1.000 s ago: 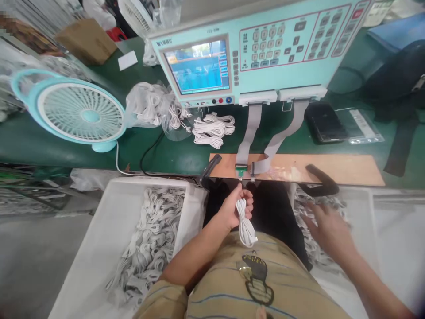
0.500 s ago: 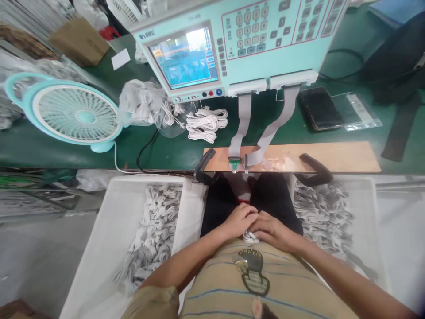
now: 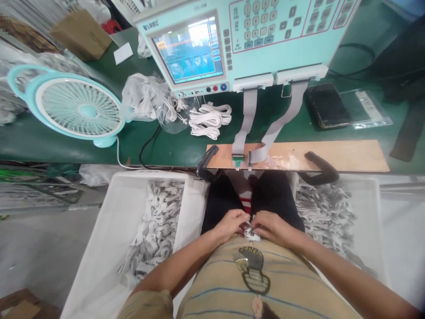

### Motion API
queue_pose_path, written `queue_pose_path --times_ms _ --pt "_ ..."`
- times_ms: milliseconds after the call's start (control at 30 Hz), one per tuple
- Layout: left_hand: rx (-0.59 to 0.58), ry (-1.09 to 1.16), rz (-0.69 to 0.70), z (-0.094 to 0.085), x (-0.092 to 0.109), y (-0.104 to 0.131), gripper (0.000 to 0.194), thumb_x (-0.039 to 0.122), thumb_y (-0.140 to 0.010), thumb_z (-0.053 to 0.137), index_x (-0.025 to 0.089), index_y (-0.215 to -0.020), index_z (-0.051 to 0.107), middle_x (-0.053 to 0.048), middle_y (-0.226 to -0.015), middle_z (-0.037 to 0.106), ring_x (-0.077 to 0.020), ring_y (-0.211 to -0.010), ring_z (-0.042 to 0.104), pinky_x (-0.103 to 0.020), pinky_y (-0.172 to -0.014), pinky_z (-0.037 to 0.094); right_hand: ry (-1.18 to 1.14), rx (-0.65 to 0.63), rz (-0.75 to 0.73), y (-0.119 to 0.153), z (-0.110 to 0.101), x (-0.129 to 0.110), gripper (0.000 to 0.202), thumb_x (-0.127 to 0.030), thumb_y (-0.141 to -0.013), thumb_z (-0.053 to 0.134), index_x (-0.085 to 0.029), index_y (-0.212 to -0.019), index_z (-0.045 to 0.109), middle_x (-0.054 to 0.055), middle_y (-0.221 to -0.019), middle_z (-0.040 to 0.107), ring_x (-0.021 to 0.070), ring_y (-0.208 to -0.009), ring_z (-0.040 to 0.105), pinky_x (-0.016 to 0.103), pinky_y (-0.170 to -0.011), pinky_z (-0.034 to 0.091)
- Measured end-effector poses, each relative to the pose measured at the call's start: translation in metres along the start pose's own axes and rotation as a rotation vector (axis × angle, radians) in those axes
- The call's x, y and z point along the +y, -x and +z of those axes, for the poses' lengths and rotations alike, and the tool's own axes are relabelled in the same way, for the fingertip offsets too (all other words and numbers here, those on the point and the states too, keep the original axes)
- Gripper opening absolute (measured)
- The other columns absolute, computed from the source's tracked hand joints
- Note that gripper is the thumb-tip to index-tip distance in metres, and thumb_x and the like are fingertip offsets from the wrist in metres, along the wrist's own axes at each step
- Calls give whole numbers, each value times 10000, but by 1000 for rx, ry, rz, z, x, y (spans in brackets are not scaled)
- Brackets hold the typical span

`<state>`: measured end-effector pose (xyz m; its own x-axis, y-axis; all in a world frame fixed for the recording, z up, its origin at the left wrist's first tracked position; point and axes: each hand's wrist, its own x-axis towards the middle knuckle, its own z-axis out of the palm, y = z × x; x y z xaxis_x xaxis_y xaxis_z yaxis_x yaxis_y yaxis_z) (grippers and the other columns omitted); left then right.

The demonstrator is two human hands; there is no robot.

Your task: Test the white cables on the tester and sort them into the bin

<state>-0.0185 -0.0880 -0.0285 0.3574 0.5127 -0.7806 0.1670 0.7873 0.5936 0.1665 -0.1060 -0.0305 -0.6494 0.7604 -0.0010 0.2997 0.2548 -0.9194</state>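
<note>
A small coiled white cable (image 3: pixel 252 235) is held close in front of my striped shirt, over my lap. My left hand (image 3: pixel 232 223) pinches it from the left, thumb and fingers bent together. From the other side, the fingers of my right hand (image 3: pixel 270 227) close on the cable too. Its ends are partly hidden by my fingertips. Beyond my hands, at the bench edge, a small green connector board (image 3: pixel 237 162) sits at the end of one flat grey ribbon cable (image 3: pixel 249 108). A second ribbon cable (image 3: pixel 288 115) ends beside it.
White bins of bundled cables stand on my left (image 3: pixel 114 212) and right (image 3: pixel 372 221). Clamps (image 3: pixel 207 164) hold a wooden strip (image 3: pixel 358 156) on the bench edge. Behind are a tester (image 3: pixel 252 62), a fan (image 3: pixel 83 110), cable bundles (image 3: pixel 210 119) and a phone (image 3: pixel 327 105).
My hands have drawn slightly apart, so more of the white cable shows between them. The camera view has shifted a little, moving the bench things slightly right and up.
</note>
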Motion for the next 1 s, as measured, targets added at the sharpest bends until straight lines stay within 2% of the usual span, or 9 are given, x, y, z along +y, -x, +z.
queue_pose_path --times_ms 133,200,267,367,433,567,800,900,1000 --pt "57 30 -9 4 -4 -4 399 519 -600 641 153 -684 508 37 -530 481 -88 -452 459 -212 -445 380 120 -109 -102 -12 -4 -5 198 -241 -922 438 -176 -888 622 61 -828 584 174 -754 528 271 -703 392" --pt "121 2 51 5 0 -2 377 526 -653 595 163 -678 500 43 -519 461 -91 -444 442 -213 -441 359 79 -68 -97 -18 -6 -8 217 -253 -921 425 -168 -844 610 57 -807 569 170 -739 519 263 -685 395" --pt "201 -88 245 4 10 1 334 494 -728 541 168 -666 506 24 -549 480 -101 -482 449 -223 -478 360 -34 99 -37 -25 -10 -11 240 -283 -919 412 -166 -801 585 40 -764 541 159 -701 504 251 -654 395" --pt "306 -293 621 1 33 5 257 395 -803 495 171 -685 547 -12 -635 524 -117 -572 470 -233 -553 368 -238 444 120 -41 -18 -15 262 -346 -888 454 -172 -714 543 4 -679 494 145 -626 471 231 -589 380" --pt "370 -354 737 -2 50 5 219 356 -810 493 177 -705 563 -20 -653 534 -125 -594 477 -234 -568 370 -354 603 191 -54 -23 -17 258 -379 -853 508 -171 -705 547 -5 -654 494 144 -609 464 227 -570 376" --pt "428 -250 745 -5 74 -5 196 348 -796 514 174 -726 576 -1 -612 540 -117 -564 496 -224 -546 386 -496 731 252 -76 -30 -17 285 -434 -793 584 -152 -763 612 18 -685 563 161 -608 489 245 -569 398" --pt "261 232 611 -4 74 -21 228 321 -654 668 140 -747 567 21 -591 551 -78 -469 472 -192 -428 384 -461 810 301 -82 -36 -20 267 -424 -729 646 -158 -746 674 26 -696 624 171 -609 519 252 -567 404" --pt "203 198 587 -7 78 -18 253 350 -676 651 130 -781 588 9 -593 553 -89 -488 484 -198 -437 392 -567 784 331 -83 -39 -25 296 -440 -699 674 -147 -738 670 28 -656 612 157 -554 498 244 -513 386" --pt "140 -40 612 -14 87 -12 261 389 -746 576 131 -737 614 -8 -623 559 -101 -541 496 -210 -497 402 -721 753 363 -85 -42 -26 330 -461 -677 698 -137 -727 667 17 -583 586 133 -489 462 231 -469 362"
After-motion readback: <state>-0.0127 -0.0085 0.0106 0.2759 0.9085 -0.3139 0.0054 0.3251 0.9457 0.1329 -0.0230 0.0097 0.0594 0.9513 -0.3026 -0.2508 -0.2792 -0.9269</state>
